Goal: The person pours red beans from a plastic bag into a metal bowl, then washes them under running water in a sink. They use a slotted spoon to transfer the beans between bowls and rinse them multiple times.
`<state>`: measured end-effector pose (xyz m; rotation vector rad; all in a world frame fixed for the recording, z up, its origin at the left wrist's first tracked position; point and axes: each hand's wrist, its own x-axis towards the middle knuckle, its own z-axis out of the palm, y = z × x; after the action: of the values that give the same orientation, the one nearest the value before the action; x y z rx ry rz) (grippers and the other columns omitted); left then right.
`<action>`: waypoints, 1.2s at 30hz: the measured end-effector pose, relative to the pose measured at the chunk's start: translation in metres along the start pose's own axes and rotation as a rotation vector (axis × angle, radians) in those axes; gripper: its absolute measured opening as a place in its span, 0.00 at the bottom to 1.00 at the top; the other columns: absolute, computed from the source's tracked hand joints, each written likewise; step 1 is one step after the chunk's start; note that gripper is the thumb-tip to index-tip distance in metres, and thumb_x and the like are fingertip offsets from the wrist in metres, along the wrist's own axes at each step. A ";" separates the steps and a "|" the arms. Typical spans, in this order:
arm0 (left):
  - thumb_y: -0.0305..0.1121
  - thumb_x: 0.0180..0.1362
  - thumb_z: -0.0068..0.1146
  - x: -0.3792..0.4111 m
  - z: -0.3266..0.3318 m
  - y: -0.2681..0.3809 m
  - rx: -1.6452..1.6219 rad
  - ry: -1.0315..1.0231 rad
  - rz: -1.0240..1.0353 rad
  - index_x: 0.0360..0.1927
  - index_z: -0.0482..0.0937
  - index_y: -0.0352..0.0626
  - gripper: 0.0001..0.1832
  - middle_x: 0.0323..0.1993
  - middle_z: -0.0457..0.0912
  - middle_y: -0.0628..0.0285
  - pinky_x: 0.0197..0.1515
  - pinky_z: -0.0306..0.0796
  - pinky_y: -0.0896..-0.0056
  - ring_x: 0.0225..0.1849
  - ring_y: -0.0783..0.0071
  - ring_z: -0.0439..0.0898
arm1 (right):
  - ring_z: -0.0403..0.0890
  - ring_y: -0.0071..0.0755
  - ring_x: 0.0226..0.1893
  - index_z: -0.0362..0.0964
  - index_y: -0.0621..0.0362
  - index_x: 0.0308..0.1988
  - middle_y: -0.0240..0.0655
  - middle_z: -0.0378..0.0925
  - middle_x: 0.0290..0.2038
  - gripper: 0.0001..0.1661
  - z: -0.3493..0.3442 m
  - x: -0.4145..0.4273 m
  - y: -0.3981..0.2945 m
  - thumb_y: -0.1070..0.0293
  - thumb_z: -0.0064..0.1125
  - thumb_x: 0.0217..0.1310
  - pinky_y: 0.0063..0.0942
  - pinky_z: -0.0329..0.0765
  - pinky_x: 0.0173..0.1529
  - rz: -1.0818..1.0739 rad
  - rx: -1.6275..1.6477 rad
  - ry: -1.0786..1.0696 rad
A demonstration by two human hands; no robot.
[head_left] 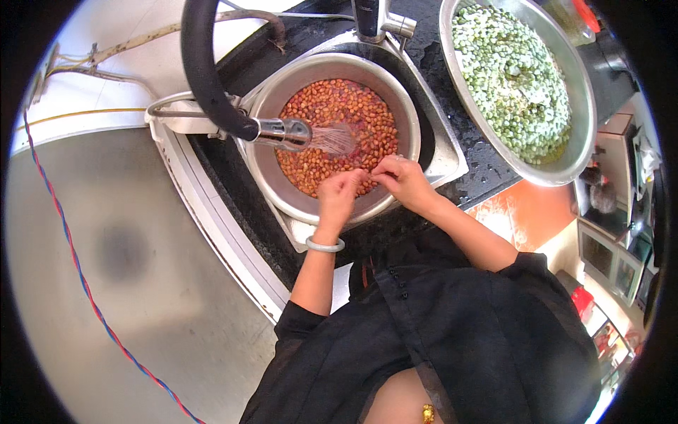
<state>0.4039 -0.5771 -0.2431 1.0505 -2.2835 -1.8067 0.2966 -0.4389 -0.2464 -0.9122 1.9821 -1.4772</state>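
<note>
A large steel basin (265, 175) sits in the sink (449, 161), holding reddish-brown beans (312, 164) in water. Over its near side, my left hand (339, 193) and my right hand (402, 177) meet with fingertips pinched close together. Anything between the fingers is too small to make out. From the left, a metal spray head (286, 133) on a black hose (204, 79) reaches over the basin. Its water jets (333, 139) fall onto the beans.
On the wet black counter (429, 79) at the right stands a wide metal bowl (582, 106) of green peas or beans (508, 79). A faucet base (371, 21) rises behind the sink. Left lies a grey metal surface (159, 318), crossed by a twisted red-blue wire (79, 265).
</note>
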 end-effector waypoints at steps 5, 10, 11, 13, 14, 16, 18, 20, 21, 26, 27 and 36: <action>0.27 0.44 0.58 0.025 -0.056 -0.010 0.660 0.445 0.216 0.25 0.74 0.35 0.07 0.26 0.74 0.50 0.37 0.67 0.59 0.32 0.53 0.73 | 0.71 0.25 0.26 0.68 0.64 0.28 0.34 0.71 0.24 0.04 -0.009 -0.011 -0.003 0.75 0.55 0.50 0.22 0.68 0.31 0.132 0.084 0.082; 0.30 0.45 0.56 0.042 -0.068 -0.025 0.798 0.341 0.070 0.24 0.74 0.36 0.07 0.28 0.76 0.49 0.36 0.67 0.57 0.33 0.51 0.75 | 0.73 0.30 0.26 0.68 0.65 0.27 0.39 0.72 0.25 0.04 -0.011 -0.018 -0.016 0.75 0.53 0.50 0.24 0.69 0.32 0.193 0.084 0.048; 0.30 0.46 0.55 0.043 -0.069 -0.027 0.826 0.339 0.049 0.25 0.74 0.36 0.07 0.27 0.76 0.49 0.36 0.67 0.56 0.33 0.51 0.75 | 0.73 0.30 0.26 0.68 0.65 0.28 0.39 0.72 0.25 0.05 -0.011 -0.019 -0.017 0.75 0.53 0.50 0.24 0.69 0.32 0.183 0.081 0.049; 0.30 0.48 0.54 0.045 -0.069 -0.025 0.884 0.333 0.011 0.26 0.75 0.38 0.06 0.27 0.76 0.49 0.35 0.68 0.55 0.32 0.52 0.76 | 0.73 0.29 0.26 0.68 0.65 0.28 0.39 0.72 0.25 0.05 -0.012 -0.022 -0.017 0.75 0.53 0.51 0.24 0.69 0.32 0.195 0.099 0.064; 0.29 0.48 0.53 0.043 -0.070 -0.027 0.850 0.370 0.051 0.26 0.75 0.38 0.05 0.26 0.76 0.49 0.35 0.68 0.55 0.31 0.52 0.76 | 0.73 0.29 0.26 0.68 0.65 0.28 0.39 0.72 0.24 0.05 -0.012 -0.024 -0.017 0.75 0.53 0.51 0.24 0.69 0.32 0.215 0.118 0.074; 0.28 0.49 0.51 0.039 -0.068 -0.026 0.775 0.434 0.140 0.27 0.75 0.39 0.04 0.25 0.76 0.50 0.34 0.68 0.56 0.30 0.51 0.76 | 0.74 0.30 0.27 0.69 0.65 0.28 0.39 0.72 0.25 0.04 -0.015 -0.029 -0.013 0.74 0.53 0.51 0.24 0.70 0.32 0.250 0.164 0.114; 0.28 0.50 0.50 0.029 -0.059 -0.016 0.619 0.405 0.183 0.28 0.75 0.39 0.04 0.25 0.77 0.50 0.33 0.69 0.58 0.29 0.52 0.76 | 0.75 0.31 0.27 0.70 0.64 0.29 0.39 0.73 0.25 0.04 -0.022 -0.035 -0.003 0.75 0.53 0.51 0.25 0.71 0.32 0.280 0.216 0.171; 0.27 0.51 0.51 0.016 -0.047 -0.021 0.336 0.371 0.119 0.28 0.74 0.38 0.04 0.22 0.77 0.53 0.31 0.69 0.66 0.26 0.59 0.76 | 0.76 0.34 0.28 0.71 0.63 0.30 0.40 0.74 0.26 0.04 -0.034 -0.036 -0.004 0.75 0.53 0.51 0.25 0.72 0.33 0.182 0.026 0.276; 0.28 0.51 0.53 0.006 -0.028 -0.004 0.223 0.327 0.192 0.28 0.75 0.38 0.04 0.20 0.76 0.59 0.29 0.68 0.71 0.23 0.69 0.75 | 0.77 0.35 0.29 0.72 0.63 0.30 0.40 0.74 0.27 0.04 -0.044 -0.036 -0.002 0.75 0.53 0.51 0.26 0.72 0.34 0.137 -0.076 0.337; 0.26 0.48 0.57 -0.034 0.068 0.052 0.025 -0.007 0.271 0.27 0.77 0.38 0.04 0.24 0.77 0.64 0.31 0.69 0.79 0.26 0.80 0.75 | 0.76 0.45 0.29 0.73 0.62 0.30 0.43 0.74 0.27 0.05 -0.069 -0.029 0.024 0.73 0.55 0.50 0.33 0.73 0.34 0.037 -0.327 0.373; 0.23 0.45 0.56 -0.031 0.084 0.051 0.041 -0.046 0.297 0.27 0.76 0.37 0.04 0.24 0.76 0.57 0.30 0.69 0.72 0.26 0.67 0.76 | 0.76 0.46 0.28 0.72 0.62 0.30 0.43 0.74 0.26 0.05 -0.070 -0.027 0.031 0.73 0.55 0.49 0.35 0.73 0.33 0.028 -0.362 0.339; 0.21 0.45 0.52 -0.012 0.100 0.040 0.283 0.025 0.564 0.46 0.71 0.38 0.20 0.48 0.70 0.45 0.54 0.62 0.59 0.50 0.49 0.69 | 0.70 0.55 0.43 0.63 0.63 0.48 0.51 0.68 0.42 0.23 -0.076 0.000 0.005 0.80 0.45 0.47 0.40 0.70 0.47 -0.077 -0.597 0.278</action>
<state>0.3514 -0.4830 -0.2353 0.3695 -2.5232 -1.2715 0.2402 -0.3913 -0.2293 -1.0671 2.6981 -1.1026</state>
